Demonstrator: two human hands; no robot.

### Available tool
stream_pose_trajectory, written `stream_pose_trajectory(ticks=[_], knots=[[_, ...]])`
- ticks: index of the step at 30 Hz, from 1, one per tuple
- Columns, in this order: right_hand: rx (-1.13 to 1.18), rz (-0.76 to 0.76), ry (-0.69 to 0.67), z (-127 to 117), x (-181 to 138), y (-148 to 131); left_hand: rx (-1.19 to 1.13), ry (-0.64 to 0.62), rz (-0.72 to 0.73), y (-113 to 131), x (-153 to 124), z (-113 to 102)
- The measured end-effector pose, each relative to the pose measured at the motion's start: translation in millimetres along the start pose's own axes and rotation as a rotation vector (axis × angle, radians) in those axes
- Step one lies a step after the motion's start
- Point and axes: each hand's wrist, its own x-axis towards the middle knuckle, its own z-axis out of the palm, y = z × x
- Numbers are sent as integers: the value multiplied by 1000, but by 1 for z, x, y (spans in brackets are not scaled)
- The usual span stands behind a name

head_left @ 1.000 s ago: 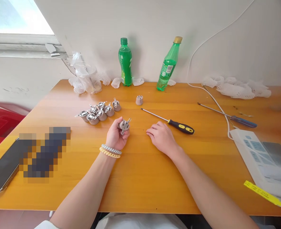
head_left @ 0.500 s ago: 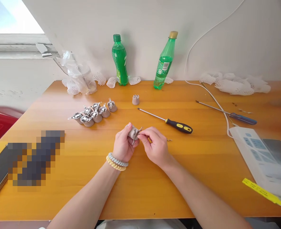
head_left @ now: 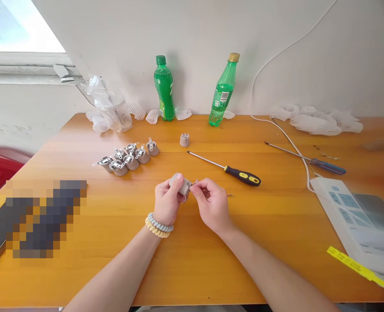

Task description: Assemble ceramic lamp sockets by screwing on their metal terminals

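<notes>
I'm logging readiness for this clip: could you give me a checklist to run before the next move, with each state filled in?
1. Left hand grips the beige piece: ok.
2. Right hand is at that piece's metal strip: ok.
3. Strip seated properly: cannot tell, fingers hide much of it.
4. Black-and-yellow screwdriver lies on the table, clear of both hands: ok.
5. Gold-capped bottle stands upright: not ok, it tilts.

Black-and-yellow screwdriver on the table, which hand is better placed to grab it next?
Probably the right hand: though busy at the end of the beige socket, it is nearer the screwdriver. The left hand grips that socket, farther away.
</notes>
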Motion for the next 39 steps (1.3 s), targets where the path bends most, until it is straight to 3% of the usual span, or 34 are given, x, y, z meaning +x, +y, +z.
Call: stream_pose_trajectory(ticks=[10, 18, 25, 33, 39], knots=[[252, 241, 49, 4, -1, 4, -84, 34, -34, -2, -1, 4], [211, 166, 84, 10, -1, 7, -125, 92, -68, -4, -4, 11], [22, 108, 99, 8, 1, 6, -97, 128, -53, -4, -4, 12], [288, 225, -13, 7, 2, 4, -127, 129, -94, -3, -4, 12], [295, 226, -33, 5, 2, 3, -175, 94, -169, -3, -3, 12]])
